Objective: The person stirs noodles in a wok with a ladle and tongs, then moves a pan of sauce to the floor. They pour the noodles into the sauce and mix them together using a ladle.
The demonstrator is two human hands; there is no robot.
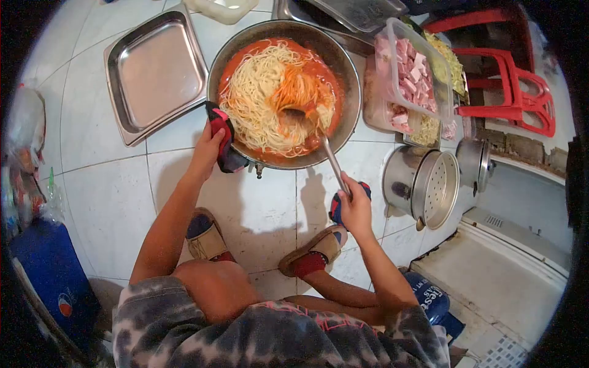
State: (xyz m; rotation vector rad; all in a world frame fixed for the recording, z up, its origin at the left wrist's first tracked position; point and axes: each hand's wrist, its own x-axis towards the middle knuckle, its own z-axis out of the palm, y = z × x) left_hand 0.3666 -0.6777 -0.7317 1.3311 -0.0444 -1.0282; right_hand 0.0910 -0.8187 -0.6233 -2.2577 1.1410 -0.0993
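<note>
Head view shows me left fingers (216, 137) pressing cloth (223, 126) at the pan (350, 92), right fingers (348, 184) holding spoon (333, 161); too strong stirring could spill noodles (254, 92).

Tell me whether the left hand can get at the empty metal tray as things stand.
Probably yes: the left hand is close to the metal tray, with open floor between. But it holds a cloth at the pan, so it would likely need to let go first.

"What is held in the round pan (351, 73)?"

"Pale noodles (248, 92), heaped left over red sauce (314, 61), partly coated orange."

"And the metal spoon (332, 158)?"

"Its bowl is sunk among them, its handle slanted over the near rim."
</note>
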